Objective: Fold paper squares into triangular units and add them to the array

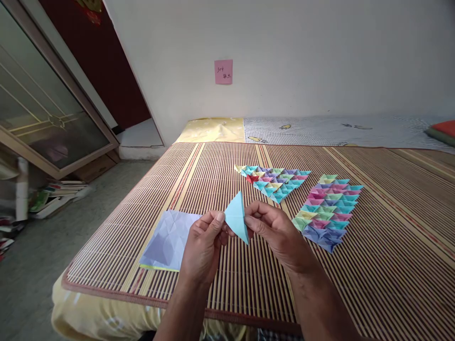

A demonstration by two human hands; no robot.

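A light-blue folded paper triangle (235, 215) is held up over the mat between both hands. My left hand (206, 241) pinches its left corner between thumb and fingers. On the other side, my right hand (275, 232) grips the long right edge near its middle. Beneath and left of my left hand lies a stack of creased lavender paper sheets (167, 239), with a yellow-green edge showing below. Past the hands sits a group of small folded paper pieces (273, 180) in several colours. Another group of folded paper pieces (329, 208) lies in slanting rows to the right.
A striped bamboo mat (117, 237) covers the bed, with patterned bedding (320, 130) along the wall. A pink note (223, 72) is stuck on the wall. Books (59, 196) lie on the floor at left, below a glass-panelled door (42, 104).
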